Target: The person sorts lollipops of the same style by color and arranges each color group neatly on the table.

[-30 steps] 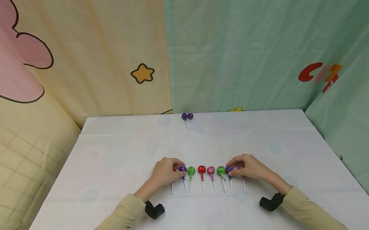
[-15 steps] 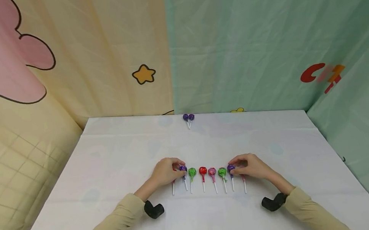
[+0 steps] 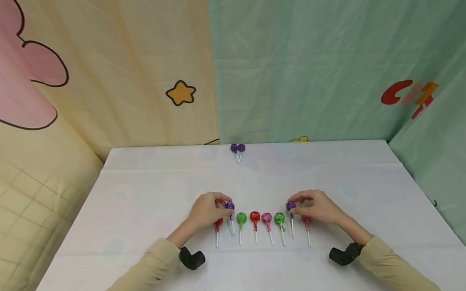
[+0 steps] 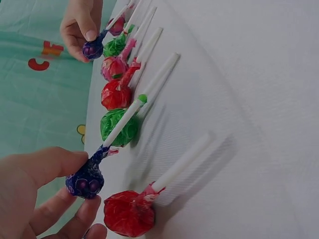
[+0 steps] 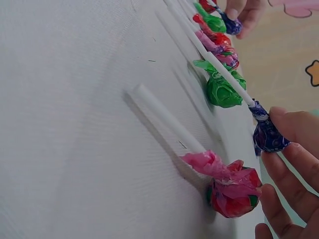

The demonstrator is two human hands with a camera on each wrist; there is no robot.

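Observation:
Lollipops lie in a row on the white table, sticks toward the person. My left hand [image 3: 206, 210] pinches the head of a purple lollipop [image 4: 85, 178], lifted a little off the table. Beside it are a red lollipop [image 4: 129, 213] on the outer side and a green lollipop [image 4: 118, 125] on the inner side. A second purple lollipop [image 5: 269, 134] is pinched by its head in my right hand [image 3: 316, 206], also raised. Next to that one lie a pink lollipop [image 5: 234, 189] and another green lollipop [image 5: 225, 89]. In the row's middle are a red lollipop [image 3: 255, 216] and a pink lollipop [image 3: 266, 218].
Two more purple lollipops [image 3: 237, 148] lie together at the far edge of the white table [image 3: 153, 174]. Printed curtains [image 3: 292, 60] hang behind and beside it. Black wrist mounts [image 3: 192, 258] sit below both hands.
Both hands have risen slightly away from the person, lifting the two purple lollipops out of the row. More of the outer red and pink lollipops shows now.

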